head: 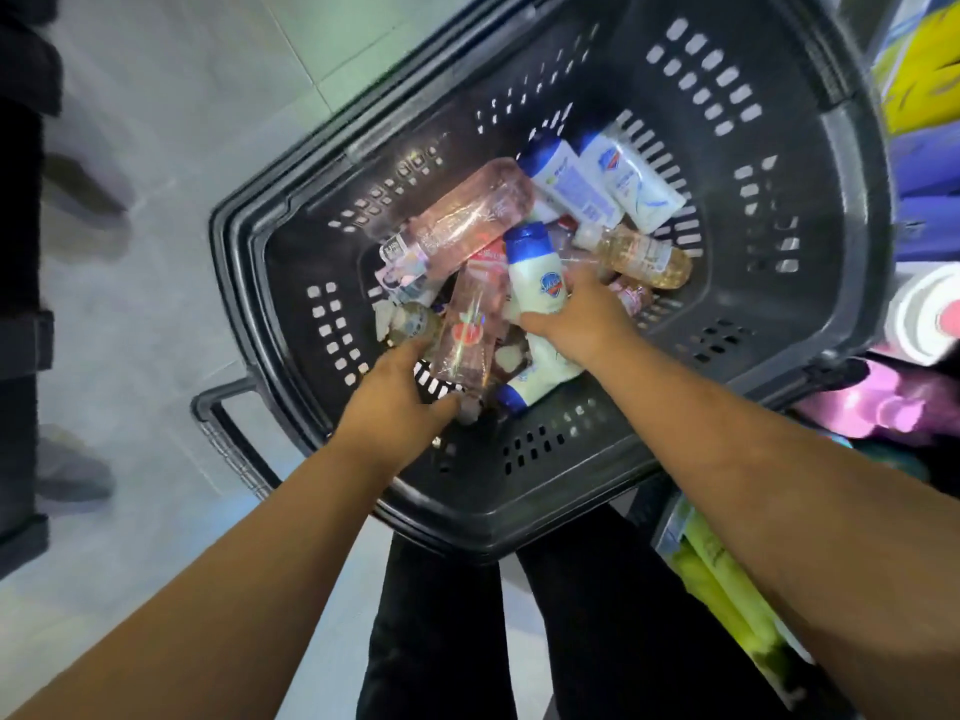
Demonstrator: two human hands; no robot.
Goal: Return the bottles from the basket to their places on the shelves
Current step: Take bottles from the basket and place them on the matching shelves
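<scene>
While left hand (395, 402) grips one bottle (467, 324), right hand (582, 319) grips another

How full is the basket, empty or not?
Not empty. The basket holds a heap of bottles; the left hand grips a pink bottle, the right hand a white bottle.
</scene>
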